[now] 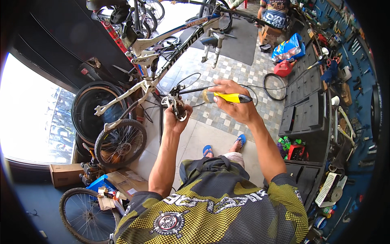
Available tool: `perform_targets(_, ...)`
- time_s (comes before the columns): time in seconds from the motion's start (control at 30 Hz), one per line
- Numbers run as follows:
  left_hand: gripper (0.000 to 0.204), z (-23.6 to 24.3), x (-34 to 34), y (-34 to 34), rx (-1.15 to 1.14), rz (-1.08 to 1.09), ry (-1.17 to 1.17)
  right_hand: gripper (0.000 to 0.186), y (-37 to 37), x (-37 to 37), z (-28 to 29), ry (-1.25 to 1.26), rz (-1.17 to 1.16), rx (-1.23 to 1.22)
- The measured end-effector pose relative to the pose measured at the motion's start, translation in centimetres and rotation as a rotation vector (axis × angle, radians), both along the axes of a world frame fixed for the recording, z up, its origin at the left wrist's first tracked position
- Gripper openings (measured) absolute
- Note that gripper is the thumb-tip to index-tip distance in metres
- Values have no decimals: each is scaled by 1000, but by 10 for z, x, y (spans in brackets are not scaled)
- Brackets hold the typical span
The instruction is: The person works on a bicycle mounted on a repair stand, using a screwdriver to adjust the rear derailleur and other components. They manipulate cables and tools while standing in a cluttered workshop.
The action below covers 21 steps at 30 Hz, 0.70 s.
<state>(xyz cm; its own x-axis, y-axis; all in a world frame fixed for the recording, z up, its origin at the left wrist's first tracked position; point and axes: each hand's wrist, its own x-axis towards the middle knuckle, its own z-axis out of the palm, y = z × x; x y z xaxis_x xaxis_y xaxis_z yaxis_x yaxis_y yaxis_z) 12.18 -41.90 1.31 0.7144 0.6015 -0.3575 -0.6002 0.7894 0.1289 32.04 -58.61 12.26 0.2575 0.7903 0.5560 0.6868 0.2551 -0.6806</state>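
Note:
My left hand (174, 124) is closed around a bicycle rear derailleur (178, 107), a silver and black part with a pulley cage, held upright in front of me. In my right hand (237, 107) is a brush (230, 97) with a yellow handle, a dark end and tan bristles. Its bristles point left toward the derailleur, with a gap between them. Behind my hands hangs a white and black bicycle frame (178, 57), without a wheel at its rear end.
At the left, a bicycle wheel (120, 143) leans near tyres and cardboard boxes (67, 175). Grey drawers (298, 114) and a tool wall (357, 73) line the right. A black hose (266, 87) and red can (283, 68) lie on the floor. Another person (274, 14) is beyond.

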Motion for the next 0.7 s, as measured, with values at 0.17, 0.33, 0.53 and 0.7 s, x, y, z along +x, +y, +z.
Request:
perform_targets(0.17, 24, 2, -7, 0, -109, -26, -164, 30, 18, -18, -11, 319, 86, 38)
perform_targets(0.33, 25, 11, 2, -10, -89, 44, 186, 31, 42, -50, -18, 320, 99, 190)
perform_targets(0.53, 27, 6, -9, -13, -79, -58, 36, 30, 70, -46, -25, 40, -135, 202)
perform_targets(0.7, 31, 7, -5, -13, 49, -38, 95, 35, 64, -55, -28, 13, 158, 323)
